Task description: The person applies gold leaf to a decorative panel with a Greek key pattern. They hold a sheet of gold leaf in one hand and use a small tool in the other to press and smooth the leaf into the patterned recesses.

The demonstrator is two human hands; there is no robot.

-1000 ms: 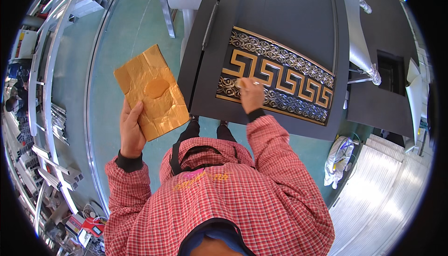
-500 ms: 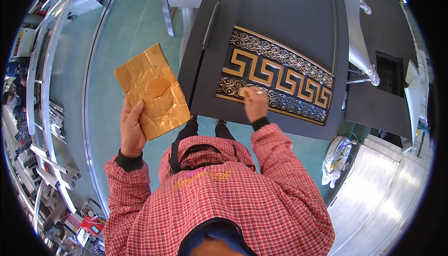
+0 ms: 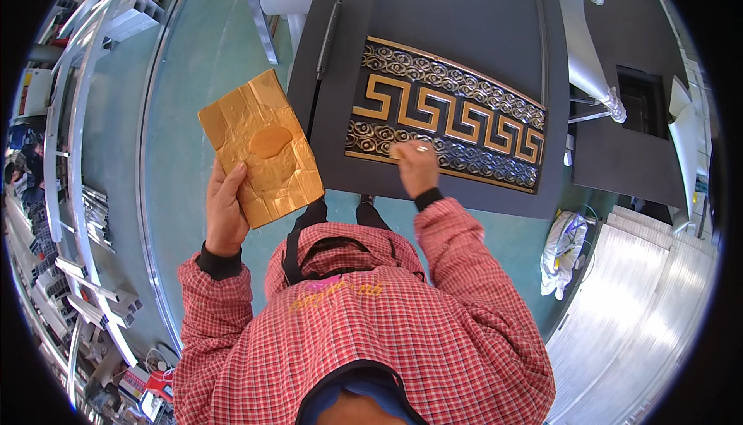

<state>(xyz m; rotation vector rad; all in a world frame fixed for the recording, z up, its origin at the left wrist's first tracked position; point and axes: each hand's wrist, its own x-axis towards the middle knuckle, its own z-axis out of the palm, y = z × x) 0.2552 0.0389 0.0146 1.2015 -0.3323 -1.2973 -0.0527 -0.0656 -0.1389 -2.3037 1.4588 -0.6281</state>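
My left hand (image 3: 224,212) grips the lower edge of a gold-coloured flat board (image 3: 261,146) with a darker gold blob of paint in its middle, held up to my left. My right hand (image 3: 414,168) pinches a thin brush (image 3: 404,149), its tip on the lower band of rosettes of a gold and black ornamental panel (image 3: 464,119) with a key-pattern strip. That panel is set into a dark grey door (image 3: 457,15) that lies flat in front of me. My red checked sleeves come in from below.
Racks of silver metal profiles (image 3: 93,208) line the left side along the teal floor (image 3: 193,61). A white plastic bag (image 3: 565,251) lies at the right, beside pale ribbed sheeting (image 3: 642,309). A silver foil-wrapped bar (image 3: 580,46) lies across the door's right part.
My right hand has shifted a little toward me along the lower rosette band with the brush. My left hand keeps the gold board in the same place.
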